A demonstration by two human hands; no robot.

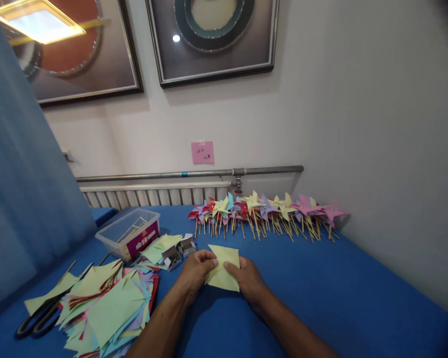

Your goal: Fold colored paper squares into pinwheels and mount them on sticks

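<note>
You hold a pale yellow-green paper square (222,272) flat against the blue table (321,288), near the middle of it and just in front of you; your left hand (194,272) pinches its left edge with thumb and fingers, and your right hand (248,279) grips its right side, thumb on top, so both hands are closed on the sheet. Just beyond your left hand sit two small open cardboard boxes (178,252); the nearer one shows small dark metal pieces inside, too small to tell apart, and the farther one's contents cannot be made out. Left of them a clear plastic tub (129,232) with a red label on its side stands open, with thin wooden sticks lying inside it. Between the tub and the boxes lies a small stack of yellow-green sheets (160,247). At your near left a loose heap of cut paper (108,303) in yellow, blue, red and purple spreads over the table, and black-handled scissors (41,315) lie at its left edge. Along the wall at the far side, a long row of finished paper pinwheels (265,211) on wooden sticks lies side by side, under a metal pipe (194,173) and a pink note (202,152) stuck to the wall
</note>
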